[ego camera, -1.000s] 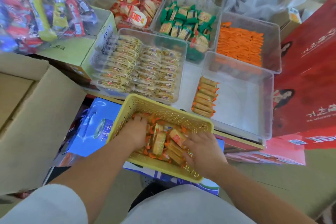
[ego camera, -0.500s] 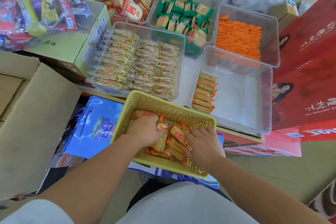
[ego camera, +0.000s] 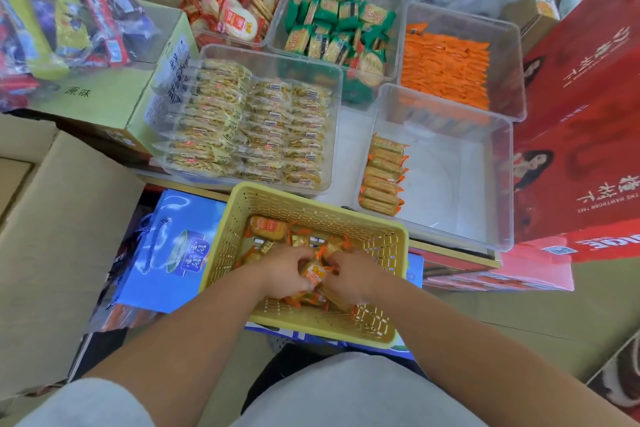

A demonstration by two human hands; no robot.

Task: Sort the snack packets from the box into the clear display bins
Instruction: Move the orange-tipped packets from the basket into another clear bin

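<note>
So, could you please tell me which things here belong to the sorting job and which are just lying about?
Job: left hand and right hand, both gripping orange snack packets; yellow basket; nearly empty clear bin.
Lying about: red gift box; blue gift bag; bag of mixed sweets.

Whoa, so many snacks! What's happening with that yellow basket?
A person is sorting snacks. The left hand and the right hand are both down in the yellow basket, gripping a bunch of orange snack packets between them. Just beyond the basket, a clear bin holds one short row of matching packets along its left side; most of its floor is bare.
</note>
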